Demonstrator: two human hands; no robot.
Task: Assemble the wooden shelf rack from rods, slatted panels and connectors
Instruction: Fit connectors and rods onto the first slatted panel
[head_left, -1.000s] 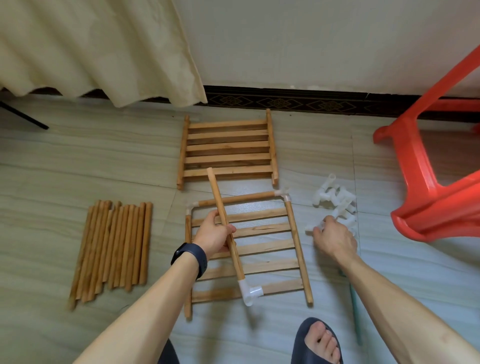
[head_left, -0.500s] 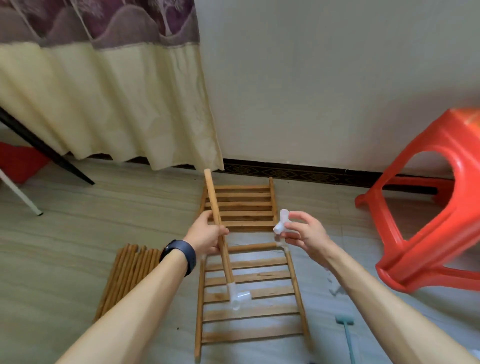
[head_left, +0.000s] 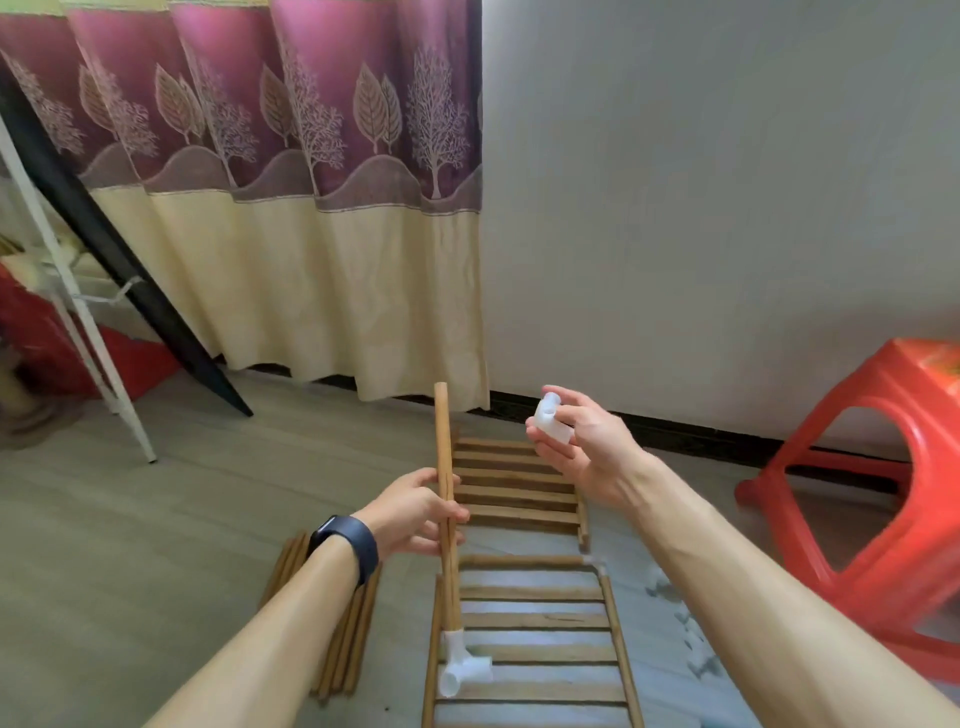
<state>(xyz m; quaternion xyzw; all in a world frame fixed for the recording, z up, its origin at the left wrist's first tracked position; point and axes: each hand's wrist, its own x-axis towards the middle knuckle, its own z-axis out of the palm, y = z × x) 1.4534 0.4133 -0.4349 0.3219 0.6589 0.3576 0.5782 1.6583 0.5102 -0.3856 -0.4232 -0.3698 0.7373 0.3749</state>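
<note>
Above the panel (head_left: 535, 619), left fingers (head_left: 457, 514) wrap the rod (head_left: 442, 431); right fingers (head_left: 574, 414) pinch a connector (head_left: 549, 425).

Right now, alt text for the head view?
The left hand grips a round wooden rod upright, a white plastic connector on its lower end; the right hand holds a second white plastic connector near the rod's bare top. Slatted wooden panels lie on the floor below.

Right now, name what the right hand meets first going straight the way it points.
Probably the upper end of the wooden rod held upright by the left hand; the right hand points left at it, but depth is unclear.
</note>
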